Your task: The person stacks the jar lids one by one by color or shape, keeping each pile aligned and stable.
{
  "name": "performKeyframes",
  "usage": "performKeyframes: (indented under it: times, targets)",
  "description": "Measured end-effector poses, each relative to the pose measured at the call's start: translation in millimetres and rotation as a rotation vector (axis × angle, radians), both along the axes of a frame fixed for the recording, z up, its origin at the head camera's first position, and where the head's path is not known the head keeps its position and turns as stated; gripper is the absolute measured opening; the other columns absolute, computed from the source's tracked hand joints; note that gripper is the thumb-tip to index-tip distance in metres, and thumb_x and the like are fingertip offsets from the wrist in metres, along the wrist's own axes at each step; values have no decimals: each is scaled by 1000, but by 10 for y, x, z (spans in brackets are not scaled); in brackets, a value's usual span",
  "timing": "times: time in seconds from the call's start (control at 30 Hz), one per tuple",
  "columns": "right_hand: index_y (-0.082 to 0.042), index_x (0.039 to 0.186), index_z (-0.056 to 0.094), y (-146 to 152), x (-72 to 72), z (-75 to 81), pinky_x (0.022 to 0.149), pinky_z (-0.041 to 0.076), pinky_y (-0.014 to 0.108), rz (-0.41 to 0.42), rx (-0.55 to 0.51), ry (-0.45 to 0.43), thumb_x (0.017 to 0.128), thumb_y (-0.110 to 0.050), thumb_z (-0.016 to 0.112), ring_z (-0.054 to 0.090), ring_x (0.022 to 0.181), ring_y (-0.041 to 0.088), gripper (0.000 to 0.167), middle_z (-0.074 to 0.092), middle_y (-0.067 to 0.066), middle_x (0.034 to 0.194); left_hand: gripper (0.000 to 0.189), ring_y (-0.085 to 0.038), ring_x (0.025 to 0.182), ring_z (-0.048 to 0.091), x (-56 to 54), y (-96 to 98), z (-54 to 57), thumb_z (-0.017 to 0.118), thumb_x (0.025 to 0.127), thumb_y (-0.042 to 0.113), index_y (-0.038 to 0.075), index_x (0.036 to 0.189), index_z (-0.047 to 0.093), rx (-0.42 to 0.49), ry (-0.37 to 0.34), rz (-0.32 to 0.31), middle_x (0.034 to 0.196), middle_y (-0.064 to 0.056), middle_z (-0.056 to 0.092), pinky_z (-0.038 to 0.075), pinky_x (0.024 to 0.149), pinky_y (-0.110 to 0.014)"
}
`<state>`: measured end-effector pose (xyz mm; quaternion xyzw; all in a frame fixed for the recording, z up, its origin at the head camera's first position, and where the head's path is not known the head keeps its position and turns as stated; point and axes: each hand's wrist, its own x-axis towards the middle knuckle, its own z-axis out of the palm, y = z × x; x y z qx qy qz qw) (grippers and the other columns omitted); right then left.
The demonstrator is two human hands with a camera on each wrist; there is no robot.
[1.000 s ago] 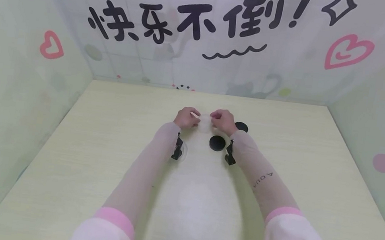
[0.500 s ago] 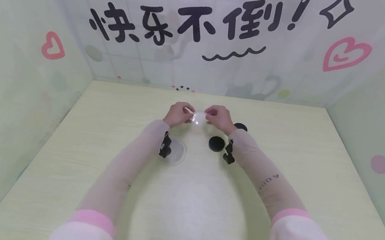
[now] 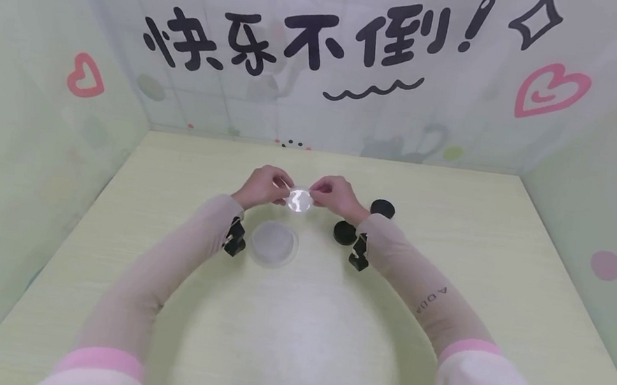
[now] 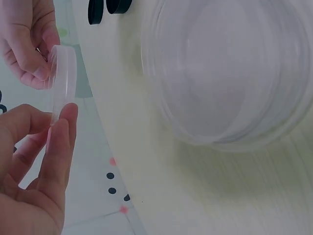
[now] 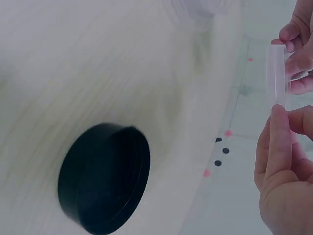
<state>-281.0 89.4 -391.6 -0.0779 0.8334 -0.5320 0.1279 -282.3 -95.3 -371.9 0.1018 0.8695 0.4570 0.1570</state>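
Observation:
A small round translucent plastic lid (image 3: 300,200) is held up above the far middle of the table. My left hand (image 3: 264,187) pinches its left edge between thumb and fingers. At the opposite edge, my right hand (image 3: 339,197) pinches it too. Both wrist views show the lid edge-on, as a thin disc with a shallow rim. Closer to me, a round clear plastic container (image 3: 272,242) stands on the table, its doubled rims visible in the left wrist view. Neither hand touches it.
Two round black caps, one nearer (image 3: 345,233) and one farther (image 3: 383,209), lie by my right wrist. The nearer cap (image 5: 104,178) shows a hollow side in the right wrist view. A printed wall (image 3: 296,107) rises behind the pale wooden table (image 3: 316,322).
Both hands have moved left with the lid, which now faces me more and reflects bright light. My left forearm has swung left, uncovering the clear container.

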Motion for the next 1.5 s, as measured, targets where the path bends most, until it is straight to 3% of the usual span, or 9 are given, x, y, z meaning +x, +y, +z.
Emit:
performKeyframes:
  times: [0.27,0.57,0.77,1.5]
  targets:
    - [6,96,59,-110,77,-22,69,51,23,63,-30,-22,84,-4,58,60,77,19,16,59,19,92,25,-19,66,62,66,-161,40,58,79,-1,-5,104,59,-17,-58,-31,89,-16,56,51,73,-38]
    - [5,96,60,-219,168,-97,69,51,24,141,6,-31,83,-5,59,59,76,18,16,60,14,88,23,-16,63,62,115,-296,-20,59,81,1,-3,103,62,-89,-103,-91,93,-16,59,53,63,-27]
    - [4,96,60,-273,203,-179,67,52,24,181,25,-55,82,-3,60,60,75,19,16,61,13,88,24,-17,66,63,156,-378,-71,60,81,3,-3,105,61,-92,-156,-136,96,-16,61,53,65,-30]
    - [4,95,61,-393,335,-277,69,51,23,238,43,-48,80,0,60,61,77,18,15,63,14,89,24,-17,66,63,212,-548,-188,61,81,4,-5,104,61,-88,-204,-237,99,-18,63,52,63,-30]
